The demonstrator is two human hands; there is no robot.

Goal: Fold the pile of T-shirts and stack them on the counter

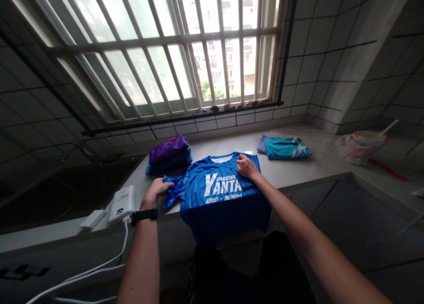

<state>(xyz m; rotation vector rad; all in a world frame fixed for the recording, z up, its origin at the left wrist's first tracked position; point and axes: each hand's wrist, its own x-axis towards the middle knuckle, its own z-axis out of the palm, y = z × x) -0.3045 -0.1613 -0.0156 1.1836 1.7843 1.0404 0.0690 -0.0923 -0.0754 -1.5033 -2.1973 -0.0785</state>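
Observation:
A blue T-shirt (198, 207) with white lettering lies front up on the counter, its lower part hanging over the front edge. My left hand (157, 190) is closed on the bunched sleeve at the shirt's left side. Near the neckline on the right, my right hand (245, 166) is closed on the cloth by the shoulder. Behind my left hand sits a stack of folded purple and blue clothes (168, 152). Farther right, a folded teal garment (286, 148) rests with a lilac one (262, 144) partly beneath it.
A white power bank (121, 203) with a cable (124, 246) stands by my left wrist, beside a small white block (92, 219). The dark sink (99, 193) is at left. A plastic bag with a cup (360, 146) stands at right. A barred window (172, 39) rises behind the counter.

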